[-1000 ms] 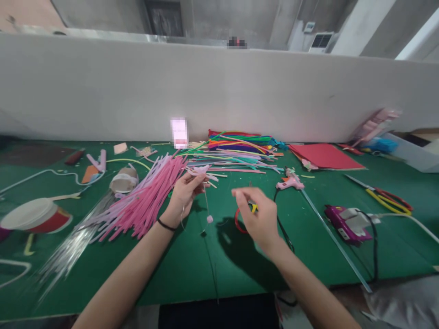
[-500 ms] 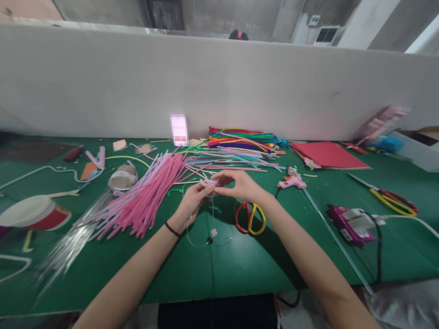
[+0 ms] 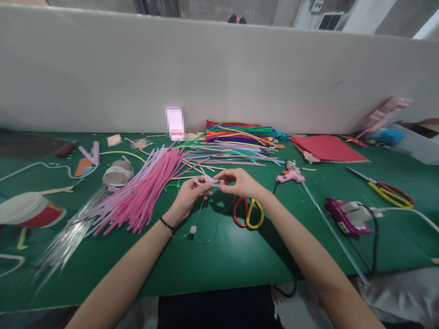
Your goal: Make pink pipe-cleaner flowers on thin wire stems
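Observation:
A small pale lilac piece point(image 3: 210, 180) is pinched in the fingertips of my left hand point(image 3: 190, 195), above the green table. My right hand point(image 3: 239, 183) has its thumb and forefinger together at the piece's right side, holding what looks like a thin clear thread. From my hands the thread loops down, with a small lilac bead-like piece point(image 3: 193, 229) hanging on it. Scissors with a red and a yellow handle point(image 3: 254, 214) lie just below my right hand, their blades hidden. Pink and lilac fuzzy stems point(image 3: 147, 192) lie in a bundle left of my left hand.
Multicoloured stems point(image 3: 236, 137) lie at the back. On the right are a pink glue gun point(image 3: 291, 175), red sheets point(image 3: 331, 148), more scissors point(image 3: 391, 194) and a purple power strip point(image 3: 345, 217). A paper cup point(image 3: 32, 210) and tape roll point(image 3: 117, 173) are on the left.
My hands have drawn slightly apart, with the thread now stretched between them. The hanging bead-like piece has swung left. The whole view has shifted slightly.

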The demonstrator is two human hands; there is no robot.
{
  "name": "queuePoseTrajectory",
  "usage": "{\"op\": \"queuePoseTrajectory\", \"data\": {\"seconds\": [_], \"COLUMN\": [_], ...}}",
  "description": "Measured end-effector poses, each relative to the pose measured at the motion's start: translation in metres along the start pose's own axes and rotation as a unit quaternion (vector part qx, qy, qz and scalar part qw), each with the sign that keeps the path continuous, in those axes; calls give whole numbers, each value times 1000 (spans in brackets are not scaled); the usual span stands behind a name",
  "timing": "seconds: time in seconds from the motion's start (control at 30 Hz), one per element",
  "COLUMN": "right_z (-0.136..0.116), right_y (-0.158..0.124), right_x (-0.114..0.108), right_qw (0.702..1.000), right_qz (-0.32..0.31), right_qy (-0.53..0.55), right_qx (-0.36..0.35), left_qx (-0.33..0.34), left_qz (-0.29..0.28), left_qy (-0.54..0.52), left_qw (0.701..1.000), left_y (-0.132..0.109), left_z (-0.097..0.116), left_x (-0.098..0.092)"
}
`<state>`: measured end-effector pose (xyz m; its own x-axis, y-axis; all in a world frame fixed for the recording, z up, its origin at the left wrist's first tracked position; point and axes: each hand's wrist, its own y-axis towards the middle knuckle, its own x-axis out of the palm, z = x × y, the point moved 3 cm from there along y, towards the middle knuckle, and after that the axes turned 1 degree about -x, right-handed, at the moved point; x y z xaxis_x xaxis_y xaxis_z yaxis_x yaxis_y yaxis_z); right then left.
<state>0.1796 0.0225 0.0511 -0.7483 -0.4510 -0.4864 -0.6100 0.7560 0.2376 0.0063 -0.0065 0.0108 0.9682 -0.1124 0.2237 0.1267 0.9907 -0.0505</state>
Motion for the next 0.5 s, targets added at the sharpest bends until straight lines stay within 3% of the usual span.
{"op": "queuePoseTrajectory", "data": {"seconds": [0.23,0.4,0.5], "right_z": [20,26,28], "right_y": [-1,-4,-5], "right_x": [5,8,11], "right_qw": [979,920,898], "right_qz": [12,11,14], "right_qy": [195,366,400], "right_qx": [60,137,182], "left_qx": [-9,6,9], "left_qz": [13,23,22], "left_qy": [-20,-28,-38], "left_qw": [1000,999,999], "left_y": [-2,-1,0], "left_z": [-1,-2,-2], "left_x": [0,-3,-4]}}
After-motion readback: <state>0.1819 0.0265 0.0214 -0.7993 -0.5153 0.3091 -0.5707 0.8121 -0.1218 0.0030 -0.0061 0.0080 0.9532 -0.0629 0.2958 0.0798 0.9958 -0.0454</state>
